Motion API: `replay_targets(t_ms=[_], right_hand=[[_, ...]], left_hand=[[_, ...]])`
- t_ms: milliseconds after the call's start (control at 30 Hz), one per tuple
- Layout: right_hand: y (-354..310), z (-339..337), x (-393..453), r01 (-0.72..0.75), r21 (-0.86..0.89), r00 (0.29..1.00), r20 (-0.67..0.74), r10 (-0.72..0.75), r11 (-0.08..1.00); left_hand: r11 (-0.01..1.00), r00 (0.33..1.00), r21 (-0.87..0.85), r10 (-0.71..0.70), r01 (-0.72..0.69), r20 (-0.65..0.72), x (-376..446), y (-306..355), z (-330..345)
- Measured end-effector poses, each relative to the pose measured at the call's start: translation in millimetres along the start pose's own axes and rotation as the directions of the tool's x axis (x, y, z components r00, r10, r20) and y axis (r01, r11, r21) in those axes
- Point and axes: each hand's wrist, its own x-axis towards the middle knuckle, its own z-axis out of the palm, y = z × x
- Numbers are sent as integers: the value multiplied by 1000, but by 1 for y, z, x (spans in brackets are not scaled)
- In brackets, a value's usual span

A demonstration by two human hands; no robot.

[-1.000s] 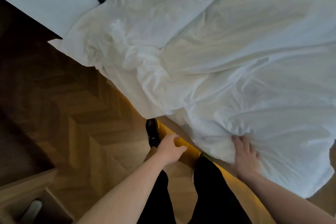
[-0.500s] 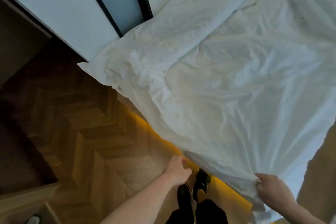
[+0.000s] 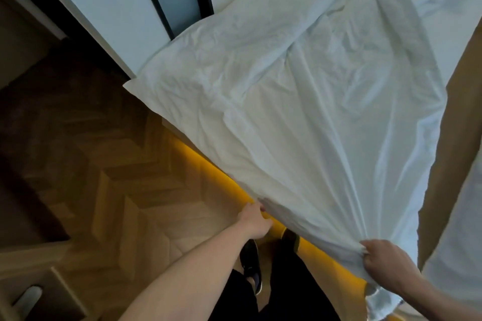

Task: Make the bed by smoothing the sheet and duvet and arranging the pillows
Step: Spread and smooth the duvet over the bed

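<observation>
Underfoot, floor: herringbone wood floor (image 3: 112, 190), warm brown, with a yellow glow strip (image 3: 208, 172) along the bed base.
Room: pale wall panels (image 3: 104, 8) with dark vertical frames rise behind the bed's far corner; a wooden furniture edge (image 3: 39, 268) sits at lower left.
Bed: white duvet (image 3: 300, 112) lies rumpled over the bed, its near edge lifted off the mattress; a brown surface (image 3: 464, 101) shows past its right border.
Axis: the duvet's long folds run from the near edge away toward the upper right, fanning out from the right hand's bunch.
Left grip: left hand (image 3: 254, 221) curls at the duvet's lower edge, fingertips tucked under the cloth.
Right grip: right hand (image 3: 386, 260) pinches a gathered bunch of duvet.
In the way: black-trousered legs and dark shoes (image 3: 251, 266) stand against the bed base.
</observation>
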Motion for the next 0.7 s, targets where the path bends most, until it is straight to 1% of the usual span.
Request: replay_targets(t_ms=[133, 233, 300, 367, 467, 533, 600, 700], right_hand=[[15, 14, -18, 28, -53, 998, 61, -25, 998], [28, 28, -19, 66, -41, 993, 104, -61, 997], [37, 31, -15, 102, -38, 988, 123, -97, 994], [50, 32, -10, 172, -50, 977, 137, -164, 984], [75, 39, -9, 256, -107, 951, 204, -230, 961], [92, 47, -10, 257, -123, 937, 275, -216, 959], [110, 56, -6, 220, -138, 919, 362, -158, 966], [128, 57, -3, 120, -67, 892, 445, -78, 991]], left_hand=[[1000, 999, 1, 25, -25, -49, -15, 5, 21], [999, 996, -26, 34, -36, -77, -24, 13, 37], [999, 995, -38, 13, -17, -102, -31, 18, 47], [998, 993, -66, -28, 20, -115, -38, 25, 60], [995, 989, -87, -65, 54, -133, -53, 38, 85], [991, 987, -103, -95, 82, -129, -59, 45, 106], [990, 988, -105, -102, 90, -118, -63, 52, 127], [988, 987, -115, -119, 107, -107, -64, 58, 150]])
